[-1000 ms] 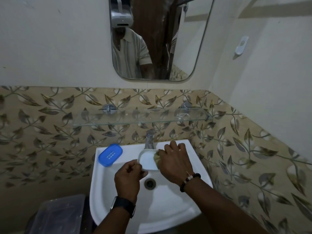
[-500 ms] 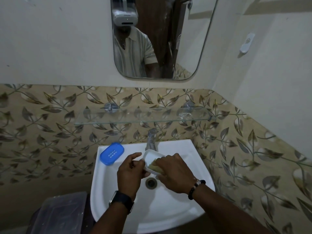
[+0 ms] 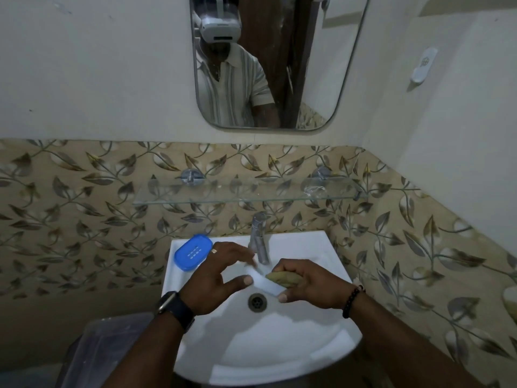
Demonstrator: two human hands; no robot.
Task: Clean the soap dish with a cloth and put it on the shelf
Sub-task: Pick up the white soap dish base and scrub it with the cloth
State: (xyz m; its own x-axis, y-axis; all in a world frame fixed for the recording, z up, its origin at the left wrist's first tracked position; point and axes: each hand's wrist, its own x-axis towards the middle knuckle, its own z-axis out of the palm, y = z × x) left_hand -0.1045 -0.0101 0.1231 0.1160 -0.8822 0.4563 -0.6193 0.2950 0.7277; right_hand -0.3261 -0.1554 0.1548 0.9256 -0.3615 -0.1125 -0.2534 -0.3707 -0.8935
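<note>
Head view: the white soap dish (image 3: 265, 284) is held over the sink (image 3: 265, 348), just above the drain (image 3: 257, 302) and just below the tap (image 3: 260, 239). The left hand (image 3: 215, 278), fingers spread wide, pinches the dish's left end between thumb and blurred fingertips. The right hand (image 3: 313, 287) curls round a tan cloth (image 3: 282, 278) pressed on the dish's right end. A blue lid (image 3: 193, 252) sits at the sink's back-left corner. The glass shelf (image 3: 237, 196) juts out above the tap.

Standing in a small bathroom.
Facing a white washbasin (image 3: 265, 345) with tap (image 3: 258, 236), mirror (image 3: 279, 65), glass shelf (image 3: 246, 196), leaf-patterned tiles (image 3: 84, 205).
</note>
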